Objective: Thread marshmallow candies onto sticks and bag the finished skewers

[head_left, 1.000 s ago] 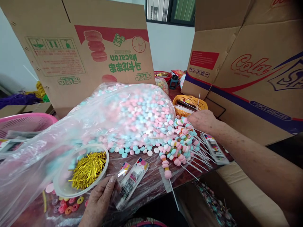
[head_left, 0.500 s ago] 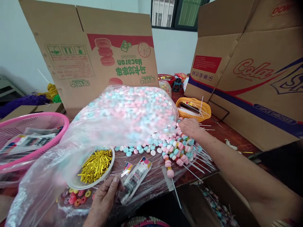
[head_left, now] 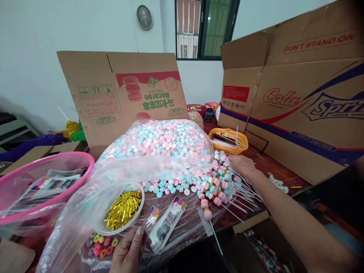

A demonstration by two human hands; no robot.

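Note:
My left hand (head_left: pixel 128 248) is at the front edge, its thumb pressed to the fingers on the clear edge of a printed plastic packet (head_left: pixel 153 217). Another printed packet (head_left: pixel 167 227) lies just right of it. My right hand (head_left: pixel 243 165) reaches over the far right side of a heap of marshmallow skewers (head_left: pixel 217 182), pink, blue and white on white sticks. Its fingers are curled and blurred; what they grip is hidden. One skewer (head_left: pixel 206 208) lies apart at the near side, its stick past the table edge. Loose marshmallow discs (head_left: pixel 170 186) spill from a big clear bag (head_left: pixel 159 138).
A bowl of gold twist ties (head_left: pixel 123 210) stands above ring candies (head_left: pixel 104 246). A pink basket (head_left: pixel 89 161) holds packets at left; a yellow basket (head_left: pixel 241 148) sits behind my right hand. Large cartons (head_left: pixel 148 87) (head_left: pixel 278 94) rise behind. Below right, an open box contains skewers (head_left: pixel 264 246).
The camera has tilted up, bringing a wall clock into view. My right hand has drawn right, away from the bag, over the skewer sticks. My left hand keeps its pinch beside the packets.

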